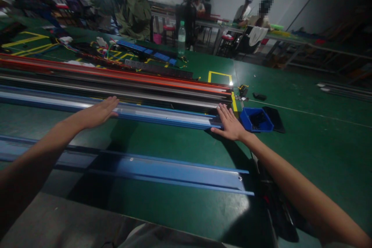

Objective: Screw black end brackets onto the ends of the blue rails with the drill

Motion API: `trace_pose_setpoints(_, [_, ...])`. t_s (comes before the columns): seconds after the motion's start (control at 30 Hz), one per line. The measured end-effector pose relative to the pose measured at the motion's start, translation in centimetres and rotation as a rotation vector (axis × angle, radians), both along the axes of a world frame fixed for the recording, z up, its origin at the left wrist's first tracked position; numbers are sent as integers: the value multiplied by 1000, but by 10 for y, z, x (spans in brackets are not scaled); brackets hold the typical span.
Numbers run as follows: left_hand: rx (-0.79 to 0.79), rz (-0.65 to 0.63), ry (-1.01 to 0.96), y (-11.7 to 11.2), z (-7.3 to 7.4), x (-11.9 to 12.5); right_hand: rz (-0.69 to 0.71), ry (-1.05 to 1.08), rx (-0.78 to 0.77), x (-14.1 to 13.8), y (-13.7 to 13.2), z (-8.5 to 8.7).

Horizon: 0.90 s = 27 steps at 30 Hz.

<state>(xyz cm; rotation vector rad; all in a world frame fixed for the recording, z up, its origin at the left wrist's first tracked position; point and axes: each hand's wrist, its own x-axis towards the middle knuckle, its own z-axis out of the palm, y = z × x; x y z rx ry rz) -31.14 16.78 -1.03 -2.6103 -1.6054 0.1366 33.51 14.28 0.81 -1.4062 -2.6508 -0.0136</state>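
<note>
A long blue and silver metal rail (162,115) lies across the green table. My left hand (100,111) rests flat on its middle part, fingers stretched out. My right hand (229,123) lies flat on the rail's right end, fingers spread. A second, wider blue rail (174,170) lies nearer to me, untouched. Behind the first rail lie more long rails, silver and orange (145,81).
A small blue bin (257,121) with dark parts stands just right of my right hand, next to a black flat object (276,119). A water bottle (181,38), wires and blue strips lie farther back. A person in a green jacket (133,11) sits opposite; others sit at far tables.
</note>
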Motion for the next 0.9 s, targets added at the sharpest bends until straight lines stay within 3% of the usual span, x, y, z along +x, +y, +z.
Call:
trace_pose_setpoints(0.4, [-12, 40, -10, 13, -9, 1, 6, 1, 0, 1, 15, -1])
trace_pose_setpoints(0.9, [-8, 20, -35, 26, -6, 6, 6, -24, 21, 1, 34, -1])
